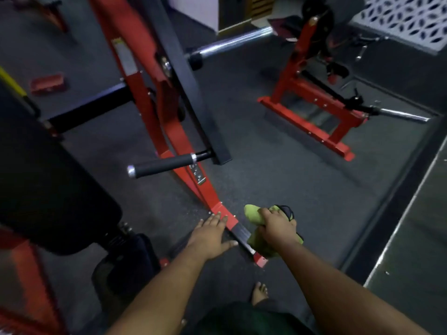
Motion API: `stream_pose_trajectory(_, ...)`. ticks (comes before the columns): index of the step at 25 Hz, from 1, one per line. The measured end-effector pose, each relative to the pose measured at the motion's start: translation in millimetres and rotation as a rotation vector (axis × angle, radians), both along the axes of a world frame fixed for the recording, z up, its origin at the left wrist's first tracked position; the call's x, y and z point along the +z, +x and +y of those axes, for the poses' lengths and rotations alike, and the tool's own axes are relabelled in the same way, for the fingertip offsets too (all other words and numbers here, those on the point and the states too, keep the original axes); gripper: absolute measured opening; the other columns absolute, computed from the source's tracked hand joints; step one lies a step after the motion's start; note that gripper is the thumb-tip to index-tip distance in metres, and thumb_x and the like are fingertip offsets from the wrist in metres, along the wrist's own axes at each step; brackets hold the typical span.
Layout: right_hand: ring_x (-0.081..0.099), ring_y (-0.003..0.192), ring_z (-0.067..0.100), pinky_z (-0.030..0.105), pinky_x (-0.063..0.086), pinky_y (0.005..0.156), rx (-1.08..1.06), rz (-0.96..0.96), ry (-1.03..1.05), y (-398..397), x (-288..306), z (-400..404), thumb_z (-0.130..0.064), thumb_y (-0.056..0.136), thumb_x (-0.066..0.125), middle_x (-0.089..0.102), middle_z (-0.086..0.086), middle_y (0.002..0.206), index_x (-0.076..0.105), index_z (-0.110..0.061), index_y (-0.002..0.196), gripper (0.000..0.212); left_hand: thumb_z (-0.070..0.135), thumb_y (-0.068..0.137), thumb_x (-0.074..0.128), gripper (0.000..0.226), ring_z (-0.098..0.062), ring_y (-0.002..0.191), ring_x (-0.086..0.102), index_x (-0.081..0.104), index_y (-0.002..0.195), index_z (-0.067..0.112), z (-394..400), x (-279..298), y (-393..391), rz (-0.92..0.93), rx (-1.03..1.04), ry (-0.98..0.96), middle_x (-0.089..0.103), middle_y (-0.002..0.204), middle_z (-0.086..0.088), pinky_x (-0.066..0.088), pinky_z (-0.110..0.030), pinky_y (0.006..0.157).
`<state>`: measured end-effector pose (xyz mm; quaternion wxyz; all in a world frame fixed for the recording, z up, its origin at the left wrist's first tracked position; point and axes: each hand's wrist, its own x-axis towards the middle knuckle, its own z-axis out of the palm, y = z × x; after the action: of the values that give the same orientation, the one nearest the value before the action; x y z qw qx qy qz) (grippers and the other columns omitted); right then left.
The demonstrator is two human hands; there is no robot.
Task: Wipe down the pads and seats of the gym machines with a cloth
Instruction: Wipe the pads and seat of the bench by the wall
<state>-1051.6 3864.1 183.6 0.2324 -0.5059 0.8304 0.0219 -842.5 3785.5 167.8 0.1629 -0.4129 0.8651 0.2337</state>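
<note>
A green cloth (260,228) is held bunched in the right hand (278,229) low over the red frame (219,211), the left hand (210,235) is spread flat, and, judged between wipes, the black pad (55,189) at left calls for reaching next.

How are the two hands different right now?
The right hand grips a green cloth; the left hand holds nothing. The left hand's fingers are spread out straight, while the right hand's are curled. The left hand reaches over the red frame bar; the right hand is beside it, over the floor. Both are bare and stretched forward.
</note>
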Motion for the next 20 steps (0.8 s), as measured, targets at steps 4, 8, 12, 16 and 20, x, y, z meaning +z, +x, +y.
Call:
stream_pose_trajectory(4, 0.045, 0.128, 0.025, 0.052, 0.039, 0.098, -0.11, 0.019, -0.094, -94, 27, 0, -0.036, 0.093, 0.053, 0.056, 0.001, 0.128, 0.047, -0.029, 0.133, 0.041, 0.079, 0.088, 0.042, 0.098, -0.021, 0.157, 0.007, 0.007, 0.162, 0.025, -21, 27, -108, 0.042, -0.082, -0.082, 0.002, 0.171, -0.001, 0.01, -0.045, 0.126)
stream_pose_trajectory(8, 0.045, 0.128, 0.023, 0.051, 0.04, 0.098, -0.186, 0.065, -0.209, -180, 62, -21, -0.036, 0.093, 0.052, 0.056, -0.002, 0.129, 0.047, -0.031, 0.134, 0.042, 0.079, 0.088, 0.041, 0.098, -0.02, 0.157, 0.007, 0.006, 0.162, 0.025, -55, 75, -207, 0.128, -0.173, -0.194, 0.002, 0.17, -0.001, 0.01, -0.045, 0.126)
stream_pose_trajectory(12, 0.046, 0.125, 0.022, 0.05, 0.039, 0.094, -0.237, 0.11, -0.311, -243, 95, -53, -0.038, 0.091, 0.053, 0.056, -0.004, 0.128, 0.049, -0.033, 0.13, 0.039, 0.079, 0.089, 0.039, 0.097, -0.017, 0.157, 0.003, 0.003, 0.162, 0.026, -99, 117, -279, 0.167, -0.237, -0.278, -0.001, 0.17, 0.0, 0.007, -0.042, 0.126)
stream_pose_trajectory(16, 0.047, 0.125, 0.022, 0.052, 0.037, 0.099, -0.276, 0.193, -0.373, -293, 125, -92, -0.039, 0.09, 0.054, 0.057, -0.004, 0.128, 0.05, -0.033, 0.129, 0.039, 0.079, 0.09, 0.038, 0.097, -0.017, 0.157, 0.001, 0.001, 0.162, 0.026, -153, 143, -336, 0.223, -0.29, -0.343, -0.002, 0.17, 0.001, 0.006, -0.042, 0.126)
stream_pose_trajectory(20, 0.046, 0.125, 0.022, 0.052, 0.036, 0.1, -0.332, 0.245, -0.426, -339, 156, -131, -0.04, 0.09, 0.055, 0.057, -0.004, 0.128, 0.05, -0.033, 0.129, 0.04, 0.079, 0.089, 0.038, 0.098, -0.016, 0.157, 0.001, 0.001, 0.162, 0.026, -202, 168, -387, 0.247, -0.339, -0.363, -0.002, 0.17, 0.001, 0.006, -0.043, 0.127)
